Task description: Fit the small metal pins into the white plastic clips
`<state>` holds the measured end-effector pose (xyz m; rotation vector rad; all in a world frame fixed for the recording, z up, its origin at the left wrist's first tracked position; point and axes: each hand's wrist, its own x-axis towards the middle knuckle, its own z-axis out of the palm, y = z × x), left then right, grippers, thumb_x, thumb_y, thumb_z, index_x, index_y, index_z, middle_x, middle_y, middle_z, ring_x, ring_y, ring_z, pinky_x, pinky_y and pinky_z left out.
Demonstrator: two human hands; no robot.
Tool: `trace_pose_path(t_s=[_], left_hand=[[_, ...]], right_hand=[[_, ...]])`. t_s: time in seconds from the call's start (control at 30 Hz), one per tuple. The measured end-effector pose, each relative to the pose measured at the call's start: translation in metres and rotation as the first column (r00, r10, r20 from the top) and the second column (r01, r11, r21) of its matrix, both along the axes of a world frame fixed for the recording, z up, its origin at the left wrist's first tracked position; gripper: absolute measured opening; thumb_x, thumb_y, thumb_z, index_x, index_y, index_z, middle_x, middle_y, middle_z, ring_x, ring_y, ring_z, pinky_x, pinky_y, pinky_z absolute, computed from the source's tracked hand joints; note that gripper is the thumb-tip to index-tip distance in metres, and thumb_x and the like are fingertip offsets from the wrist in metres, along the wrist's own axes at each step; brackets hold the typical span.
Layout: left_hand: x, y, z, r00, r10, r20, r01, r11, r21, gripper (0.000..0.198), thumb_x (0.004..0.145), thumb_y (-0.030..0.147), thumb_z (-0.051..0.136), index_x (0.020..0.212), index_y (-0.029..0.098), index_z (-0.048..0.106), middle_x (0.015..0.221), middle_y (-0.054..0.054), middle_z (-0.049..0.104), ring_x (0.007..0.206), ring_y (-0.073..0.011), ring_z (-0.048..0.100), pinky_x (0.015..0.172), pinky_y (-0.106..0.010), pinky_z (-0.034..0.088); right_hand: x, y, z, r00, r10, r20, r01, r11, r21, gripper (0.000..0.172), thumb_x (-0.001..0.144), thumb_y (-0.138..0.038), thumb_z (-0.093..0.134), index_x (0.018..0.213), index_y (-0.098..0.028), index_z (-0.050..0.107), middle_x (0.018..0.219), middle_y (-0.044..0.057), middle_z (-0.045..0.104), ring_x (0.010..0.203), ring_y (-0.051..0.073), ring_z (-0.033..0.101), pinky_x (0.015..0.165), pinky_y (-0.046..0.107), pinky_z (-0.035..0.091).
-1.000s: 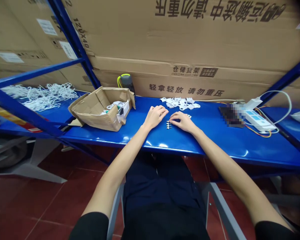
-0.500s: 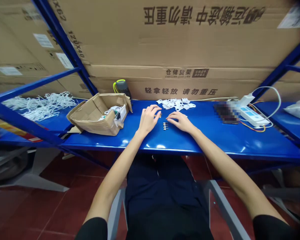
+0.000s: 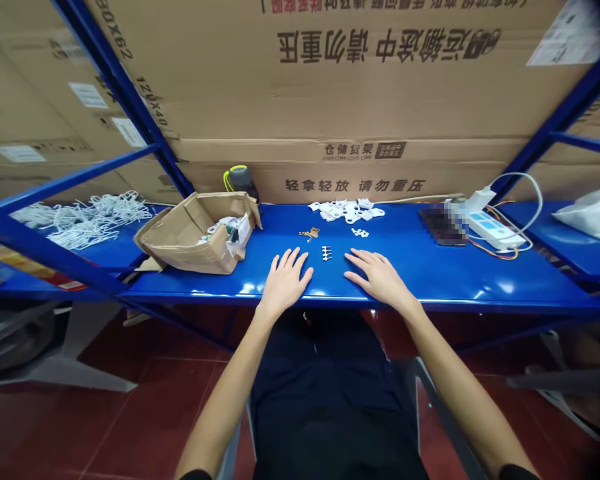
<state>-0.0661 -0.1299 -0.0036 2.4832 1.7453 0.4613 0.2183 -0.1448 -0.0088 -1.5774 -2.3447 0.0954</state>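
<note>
Blue painted steel forms the counter seen from the head camera, with a person's two bare hands resting on its front edge. The left hand lies palm down with its fingers spread, and the right hand lies the same way, angled inward; neither pinches anything. Between them, nearer the right hand's fingertips, a short row of small metal pins lies on the counter, touching neither hand. Just beyond, toward the left, sits a small cluster of brass-coloured pieces; to the right is a few tiny white parts. Farther back, a heap of white plastic clips lies against the cardboard cartons stacked behind. Left of the hands, an open cardboard box holds more white parts, with a tangle of white cords beyond it. A dark bottle stands behind the box. On the right are a pixelated, unreadable object and a white power strip.
</note>
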Motion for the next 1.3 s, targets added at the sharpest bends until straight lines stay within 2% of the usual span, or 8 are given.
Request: trace_pose_path(t_s=[0.13,0.23,0.67,0.93,1.3], left_hand=[[0.001,0.003,-0.001,1.000,-0.015,-0.022,0.014,1.000,-0.013,0.058,0.112,0.052,0.040,0.164,0.028,0.049,0.175,-0.005,0.039,0.165,-0.0344,0.031,0.135,-0.066,0.020],[0.000,0.004,-0.001,1.000,-0.019,-0.020,0.019,1.000,-0.003,0.058,0.112,0.051,0.040,0.163,0.027,0.051,0.174,-0.006,0.041,0.165,-0.0343,0.031,0.135,-0.066,0.020],[-0.002,-0.004,-0.003,0.995,0.007,0.103,-0.011,0.999,0.037,0.050,0.111,0.053,0.045,0.152,0.030,0.063,0.167,-0.003,0.052,0.161,-0.0299,0.040,0.137,-0.059,0.022],[-0.002,-0.007,-0.003,0.991,0.033,0.130,-0.042,0.997,0.066,0.043,0.111,0.048,0.048,0.145,0.030,0.068,0.162,-0.002,0.058,0.158,-0.0275,0.046,0.137,-0.053,0.026],[-0.002,-0.008,-0.002,0.990,0.036,0.136,-0.044,0.997,0.056,0.043,0.111,0.047,0.047,0.145,0.031,0.068,0.162,-0.001,0.058,0.157,-0.0276,0.046,0.137,-0.053,0.026]], right_hand=[[-0.006,0.001,0.002,0.998,-0.034,0.049,0.037,0.997,-0.071,0.079,0.106,-0.076,0.032,0.170,-0.030,0.041,0.177,0.006,0.035,0.165,0.032,0.032,0.136,0.060,0.019],[-0.006,0.001,0.002,0.998,-0.037,0.050,0.042,0.995,-0.094,0.083,0.105,-0.079,0.029,0.171,-0.030,0.038,0.178,0.005,0.031,0.166,0.031,0.027,0.137,0.061,0.016],[-0.005,-0.001,0.003,0.999,-0.011,0.031,0.012,0.999,-0.050,0.078,0.106,-0.076,0.035,0.165,-0.026,0.050,0.176,0.009,0.038,0.164,0.033,0.033,0.135,0.063,0.019],[-0.005,0.001,0.000,1.000,0.001,0.017,0.000,0.999,-0.034,0.077,0.106,-0.075,0.035,0.163,-0.026,0.051,0.175,0.010,0.040,0.162,0.034,0.036,0.134,0.064,0.021],[-0.005,0.001,0.002,1.000,0.002,-0.001,-0.003,0.999,-0.052,0.076,0.106,-0.076,0.035,0.163,-0.029,0.052,0.175,0.009,0.040,0.162,0.036,0.036,0.134,0.064,0.018]])
